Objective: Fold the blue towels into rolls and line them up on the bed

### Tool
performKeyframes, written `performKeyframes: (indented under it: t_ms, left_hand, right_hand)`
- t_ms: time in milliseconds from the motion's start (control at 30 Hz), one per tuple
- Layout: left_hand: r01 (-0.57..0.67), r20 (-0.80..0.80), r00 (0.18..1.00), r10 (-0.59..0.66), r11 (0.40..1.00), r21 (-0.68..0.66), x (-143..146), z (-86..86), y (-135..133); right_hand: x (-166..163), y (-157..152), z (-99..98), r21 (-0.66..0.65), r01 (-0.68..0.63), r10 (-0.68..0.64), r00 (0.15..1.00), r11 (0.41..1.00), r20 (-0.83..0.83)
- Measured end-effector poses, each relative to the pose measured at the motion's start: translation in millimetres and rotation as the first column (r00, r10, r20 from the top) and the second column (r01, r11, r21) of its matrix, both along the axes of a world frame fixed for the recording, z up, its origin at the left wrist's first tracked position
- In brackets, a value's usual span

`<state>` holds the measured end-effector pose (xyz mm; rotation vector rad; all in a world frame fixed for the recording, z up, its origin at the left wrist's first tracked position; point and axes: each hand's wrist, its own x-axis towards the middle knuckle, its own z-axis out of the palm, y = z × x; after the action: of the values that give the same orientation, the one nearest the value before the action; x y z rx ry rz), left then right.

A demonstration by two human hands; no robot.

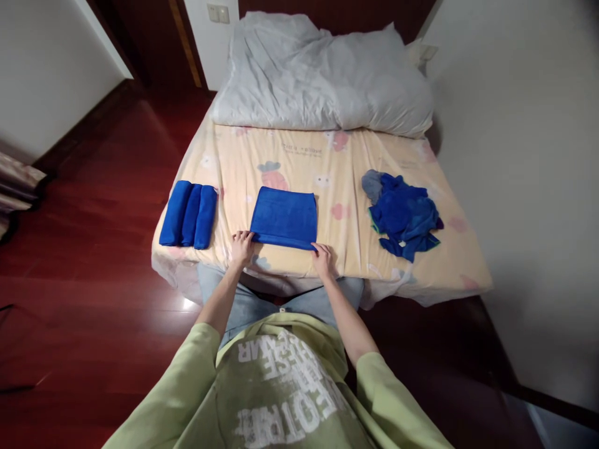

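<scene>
A blue towel [285, 215] lies spread on the bed in front of me, its near edge turned over into a narrow fold. My left hand [242, 247] is closed on the left end of that fold. At the right end, my right hand [322, 259] pinches the near corner. To the left sit several rolled blue towels [189, 215], side by side and touching. A crumpled heap of blue cloths [405, 212] rests on the right, with a grey piece at its upper left.
The bed [346, 243] has a pale yellow printed sheet. A grey-white bundle of bedding [322, 81] covers its far end. A white wall [524, 156] runs along the right, and dark red floor [103, 249] shows on the left.
</scene>
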<state>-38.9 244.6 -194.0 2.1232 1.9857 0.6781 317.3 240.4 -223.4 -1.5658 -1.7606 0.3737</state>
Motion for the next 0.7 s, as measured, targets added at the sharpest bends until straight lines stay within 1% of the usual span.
performKeyframes:
  t_ms: [100,167,300,400,467,567,700]
  left_hand:
    - [0.029,0.026,0.999,-0.03,0.999,0.037,-9,-3.1,-2]
    - [0.043,0.065,0.997,-0.047,0.997,0.058,-17,-6.7,-6]
    - [0.115,0.194,0.972,-0.13,0.99,0.082,-34,-14.9,-21]
    - [0.143,0.31,0.936,-0.164,0.986,0.09,-39,-18.1,-31]
    - [0.127,0.39,0.909,-0.149,0.988,0.082,-40,-17.7,-33]
    - [0.089,0.491,0.865,-0.104,0.995,0.054,-39,-15.9,-30]
    - [0.031,0.54,0.841,-0.037,0.999,0.021,-39,-18.5,-27]
  right_hand:
    - [0,1,4.5,-0.013,-0.026,0.026,0.999,1.0,-0.023]
    - [3,-3,5.4,0.005,-0.036,0.036,0.998,0.999,-0.058]
    - [12,-27,2.6,0.071,-0.082,0.088,0.993,0.994,-0.079]
    - [13,-43,-0.3,0.073,-0.114,0.118,0.991,0.991,-0.058]
    - [12,-47,-1.4,0.061,-0.084,0.088,0.994,0.995,-0.063]
    - [8,-42,-2.5,0.02,-0.016,0.018,0.995,1.0,-0.097]
    - [8,-36,-6.0,-0.077,0.04,-0.055,0.976,0.996,-0.209]
